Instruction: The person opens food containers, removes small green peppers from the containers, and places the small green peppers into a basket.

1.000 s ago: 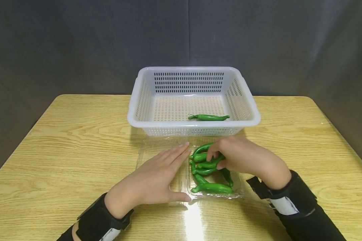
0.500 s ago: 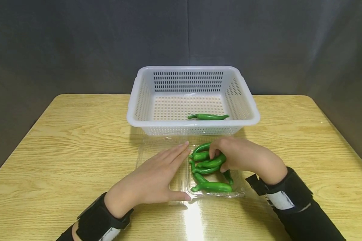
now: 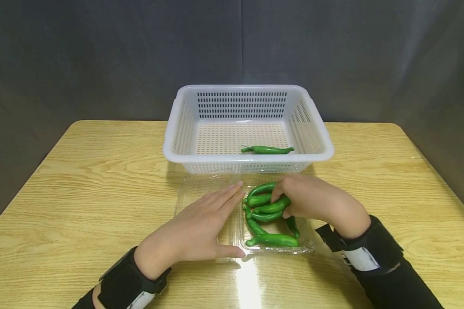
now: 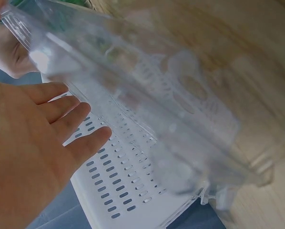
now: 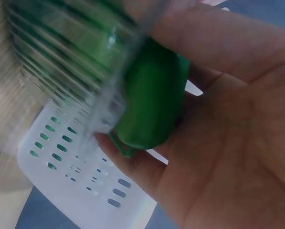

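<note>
Several green chili peppers [image 3: 272, 240] lie in the right half of a clear plastic clamshell box [image 3: 307, 247]. From the far right corner of that half, my right hand [image 3: 313, 199] reaches down and pinches one chili pepper [image 5: 152, 95] between thumb and fingers. This pepper lies across the others near the middle of the pile, its right end hidden by the hand in the head view. My left hand [image 3: 193, 231] spreads with straight fingers over the box's other half, the lid [image 3: 185, 195], fingertips and thumb near the hinge. It holds nothing.
Just behind the box stands a white perforated plastic basket [image 3: 170, 141]. Another green chili pepper or two [image 3: 268, 150] rest along its front inside wall. A wooden table [image 3: 81, 193] lies beneath everything, with a dark grey curtain [image 3: 120, 60] behind it.
The pinched chili pepper has shifted slightly right and away over the pile, along with the right hand's fingers. My left hand has stayed in place.
</note>
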A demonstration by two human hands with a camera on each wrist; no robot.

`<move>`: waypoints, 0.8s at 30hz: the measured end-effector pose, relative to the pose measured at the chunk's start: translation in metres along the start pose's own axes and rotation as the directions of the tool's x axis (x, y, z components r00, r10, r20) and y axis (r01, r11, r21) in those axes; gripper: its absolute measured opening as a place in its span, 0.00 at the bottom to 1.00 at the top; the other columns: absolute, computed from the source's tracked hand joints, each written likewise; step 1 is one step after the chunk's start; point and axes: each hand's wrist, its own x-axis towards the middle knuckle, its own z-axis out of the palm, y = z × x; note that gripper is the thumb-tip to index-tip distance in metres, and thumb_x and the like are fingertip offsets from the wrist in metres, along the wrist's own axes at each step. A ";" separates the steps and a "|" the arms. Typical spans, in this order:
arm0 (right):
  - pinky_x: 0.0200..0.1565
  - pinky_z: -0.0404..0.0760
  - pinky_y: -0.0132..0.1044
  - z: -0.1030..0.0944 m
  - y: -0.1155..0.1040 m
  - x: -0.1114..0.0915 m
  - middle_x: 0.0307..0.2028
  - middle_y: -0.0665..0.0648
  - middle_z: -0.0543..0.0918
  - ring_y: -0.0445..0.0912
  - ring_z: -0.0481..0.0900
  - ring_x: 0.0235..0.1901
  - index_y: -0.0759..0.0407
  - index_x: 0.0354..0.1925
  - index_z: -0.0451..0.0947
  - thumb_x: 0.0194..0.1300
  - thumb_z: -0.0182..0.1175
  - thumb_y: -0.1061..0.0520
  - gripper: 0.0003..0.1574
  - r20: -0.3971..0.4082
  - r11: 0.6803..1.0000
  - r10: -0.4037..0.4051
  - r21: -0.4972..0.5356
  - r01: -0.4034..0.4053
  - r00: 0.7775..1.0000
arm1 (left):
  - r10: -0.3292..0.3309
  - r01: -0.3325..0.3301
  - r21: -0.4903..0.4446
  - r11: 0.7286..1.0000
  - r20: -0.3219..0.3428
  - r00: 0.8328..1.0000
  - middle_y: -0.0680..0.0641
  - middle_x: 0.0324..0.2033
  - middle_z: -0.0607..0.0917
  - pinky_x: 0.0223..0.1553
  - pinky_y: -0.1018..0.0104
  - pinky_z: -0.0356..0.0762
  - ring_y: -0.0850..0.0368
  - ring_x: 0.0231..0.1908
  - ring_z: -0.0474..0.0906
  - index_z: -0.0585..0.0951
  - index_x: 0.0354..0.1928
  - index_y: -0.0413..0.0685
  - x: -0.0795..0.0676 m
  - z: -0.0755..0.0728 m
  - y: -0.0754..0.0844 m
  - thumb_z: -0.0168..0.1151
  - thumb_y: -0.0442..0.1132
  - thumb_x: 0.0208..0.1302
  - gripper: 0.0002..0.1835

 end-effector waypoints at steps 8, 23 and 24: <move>0.46 0.84 0.45 -0.007 -0.001 -0.008 0.37 0.48 0.83 0.44 0.81 0.39 0.54 0.38 0.88 0.47 0.76 0.67 0.17 -0.053 1.000 -0.013 0.001 0.013 0.999 | -0.004 0.004 -0.006 1.000 0.004 1.000 0.48 0.78 0.42 0.74 0.54 0.44 0.51 0.76 0.41 0.46 0.79 0.44 0.000 0.000 0.000 0.62 0.73 0.54 0.62; 0.41 0.83 0.42 -0.021 -0.002 -0.020 0.32 0.44 0.79 0.40 0.77 0.34 0.49 0.33 0.86 0.49 0.76 0.68 0.16 -0.148 0.997 -0.073 0.018 0.076 0.986 | -0.005 0.005 -0.011 1.000 0.001 1.000 0.48 0.78 0.43 0.74 0.56 0.43 0.52 0.76 0.41 0.47 0.79 0.44 0.001 0.000 0.000 0.64 0.72 0.54 0.62; 0.41 0.83 0.42 -0.022 -0.002 -0.021 0.32 0.44 0.79 0.40 0.77 0.34 0.49 0.32 0.86 0.49 0.76 0.68 0.16 -0.162 0.997 -0.075 0.018 0.079 0.984 | -0.005 0.005 -0.011 1.000 0.002 1.000 0.48 0.78 0.43 0.74 0.56 0.43 0.52 0.76 0.41 0.47 0.79 0.44 0.001 0.000 0.000 0.64 0.72 0.54 0.62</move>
